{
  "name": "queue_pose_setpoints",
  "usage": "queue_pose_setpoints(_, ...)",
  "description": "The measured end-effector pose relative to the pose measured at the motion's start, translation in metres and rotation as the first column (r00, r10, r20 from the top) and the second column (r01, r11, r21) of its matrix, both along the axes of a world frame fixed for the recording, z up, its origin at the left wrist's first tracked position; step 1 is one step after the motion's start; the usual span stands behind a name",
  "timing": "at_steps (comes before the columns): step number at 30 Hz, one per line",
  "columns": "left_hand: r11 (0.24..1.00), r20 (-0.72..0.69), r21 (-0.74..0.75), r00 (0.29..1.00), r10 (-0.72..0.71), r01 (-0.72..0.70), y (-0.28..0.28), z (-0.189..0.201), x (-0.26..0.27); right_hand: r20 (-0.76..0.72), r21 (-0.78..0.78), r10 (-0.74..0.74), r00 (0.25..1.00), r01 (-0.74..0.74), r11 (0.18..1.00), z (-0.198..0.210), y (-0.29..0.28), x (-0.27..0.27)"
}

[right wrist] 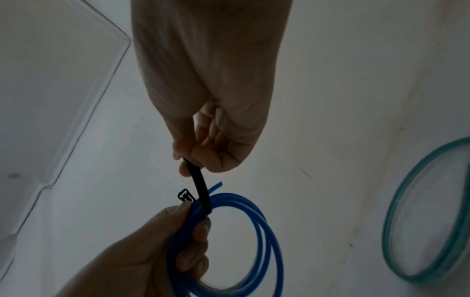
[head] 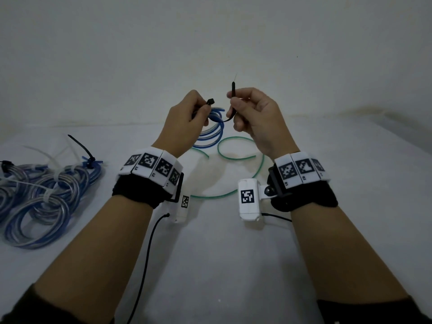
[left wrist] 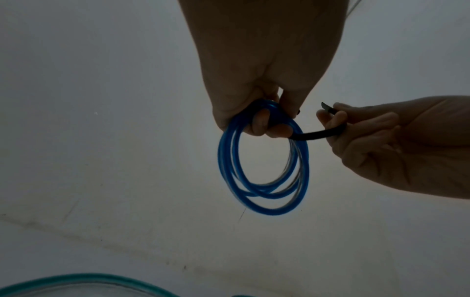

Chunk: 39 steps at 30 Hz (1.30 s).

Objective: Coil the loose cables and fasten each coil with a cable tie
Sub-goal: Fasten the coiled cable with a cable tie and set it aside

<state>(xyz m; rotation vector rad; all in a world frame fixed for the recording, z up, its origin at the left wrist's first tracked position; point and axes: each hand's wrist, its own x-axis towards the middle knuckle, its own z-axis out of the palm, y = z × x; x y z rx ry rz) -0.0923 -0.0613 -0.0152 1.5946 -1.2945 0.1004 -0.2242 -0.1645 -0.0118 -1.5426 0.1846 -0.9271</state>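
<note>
My left hand grips a blue cable coil above the table and pinches the head of a black cable tie. The tie passes under the coil's strands. Its tail stands upright, pinched by my right hand just to the right. In the left wrist view the blue coil hangs from the left hand, with the tie running to the right hand. In the right wrist view the tie and its open head show clearly.
A loose green cable lies curled on the white table below my hands. At the left lies a pile of blue coils fastened with white and black ties. A pale wall stands behind the table.
</note>
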Motion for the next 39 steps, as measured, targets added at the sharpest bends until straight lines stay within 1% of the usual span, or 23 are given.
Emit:
queue_pose_setpoints(5,1.000,0.018,0.002,1.000,0.000,0.000,0.008,-0.002,-0.001,-0.063,-0.016,0.019,0.998,-0.020,1.000,0.003,0.008,0.003)
queue_pose_setpoints(9,1.000,0.004,-0.007,1.000,-0.006,0.006,0.011,-0.001,0.000,-0.109,-0.042,0.007,0.994,-0.012,0.999,0.004,0.011,0.003)
queue_pose_setpoints(13,1.000,0.043,-0.008,0.999,0.019,-0.018,0.014,0.000,0.001,-0.113,-0.044,-0.007,0.994,0.002,0.999,0.003,0.010,0.005)
queue_pose_setpoints(19,0.999,0.060,0.006,0.997,0.041,-0.042,0.014,-0.002,0.004,-0.200,-0.050,-0.017,0.980,0.007,0.999,-0.002,0.013,0.009)
queue_pose_setpoints(22,0.999,0.057,0.010,0.998,0.041,-0.041,0.012,-0.002,0.003,-0.209,-0.051,-0.035,0.977,0.025,0.998,-0.003,0.013,0.009)
queue_pose_setpoints(28,0.999,0.110,0.015,0.993,0.050,-0.052,0.011,-0.002,-0.001,-0.197,-0.036,-0.032,0.980,0.025,0.999,-0.004,0.011,0.009)
queue_pose_setpoints(39,0.998,0.109,0.016,0.992,0.061,-0.064,0.013,0.000,-0.002,-0.179,-0.007,-0.001,0.984,0.000,1.000,-0.004,0.010,0.009)
